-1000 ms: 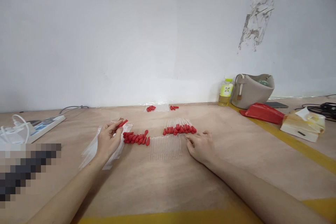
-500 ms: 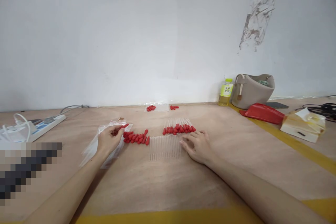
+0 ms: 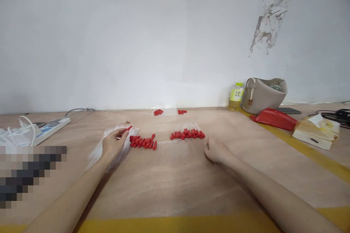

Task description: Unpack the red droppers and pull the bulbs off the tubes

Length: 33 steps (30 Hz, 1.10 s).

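Observation:
Between the fingertips of my left hand [image 3: 114, 145] is a red rubber dropper bulb [image 3: 128, 128], held a little above the clear plastic bags [image 3: 98, 147]. A heap of red bulbs [image 3: 143, 142] lies just right of that hand. Beside the heap, thin clear glass tubes [image 3: 172, 153] lie side by side in a row. Behind the row, several droppers with red bulbs [image 3: 187, 134] on their near ends lie together. My right hand [image 3: 217, 150] is closed, right of the tubes and apart from them; whatever its fingers hold is too faint to make out.
Small groups of red bulbs [image 3: 158, 112] and a clear bag [image 3: 169, 111] lie by the wall. At left is a white power strip [image 3: 54, 131] with plugs. At right stand a tea bottle [image 3: 236, 96], a grey bag [image 3: 264, 96], a red pouch [image 3: 276, 119] and an opened packet [image 3: 314, 131].
My right hand has drawn back to the right, away from the glass tubes, and its fingers have curled in. My left hand still holds the bulb, now turned slightly more upright.

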Available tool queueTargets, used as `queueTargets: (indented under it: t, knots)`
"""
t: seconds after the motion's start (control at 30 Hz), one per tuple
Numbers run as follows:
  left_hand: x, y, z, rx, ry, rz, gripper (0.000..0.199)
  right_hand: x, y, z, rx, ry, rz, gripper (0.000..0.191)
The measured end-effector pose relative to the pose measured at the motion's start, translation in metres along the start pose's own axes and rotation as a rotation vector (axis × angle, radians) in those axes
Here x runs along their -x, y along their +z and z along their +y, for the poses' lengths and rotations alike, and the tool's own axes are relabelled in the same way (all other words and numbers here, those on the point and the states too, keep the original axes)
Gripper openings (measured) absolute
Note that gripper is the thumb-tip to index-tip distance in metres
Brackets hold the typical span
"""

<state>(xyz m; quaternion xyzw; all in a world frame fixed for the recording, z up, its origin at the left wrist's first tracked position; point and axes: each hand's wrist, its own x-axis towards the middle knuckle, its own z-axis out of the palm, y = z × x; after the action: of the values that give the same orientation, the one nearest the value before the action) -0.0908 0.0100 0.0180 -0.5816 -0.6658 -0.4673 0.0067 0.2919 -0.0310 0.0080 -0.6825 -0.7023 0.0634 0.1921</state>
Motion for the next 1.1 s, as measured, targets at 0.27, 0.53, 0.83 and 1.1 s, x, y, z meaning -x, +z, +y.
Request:
queueTargets:
  t: [0.27,0.53,0.83,1.1]
  knots:
    - [0.005,0.002,0.006,-0.007,-0.006,-0.111,0.035,-0.004,0.026,-0.023,-0.183,-0.06,0.134,0.01]
    - [0.01,0.009,0.016,-0.088,0.187,-0.165,0.033,-0.005,0.036,-0.02,-0.27,-0.174,0.221,0.008]
    - [0.016,0.012,0.023,-0.084,0.307,-0.196,0.029,-0.003,0.037,-0.021,-0.323,-0.283,0.235,0.008]
    - [0.014,0.004,0.029,-0.043,0.343,0.143,0.028,-0.005,0.034,-0.018,-0.32,-0.265,0.313,0.01]
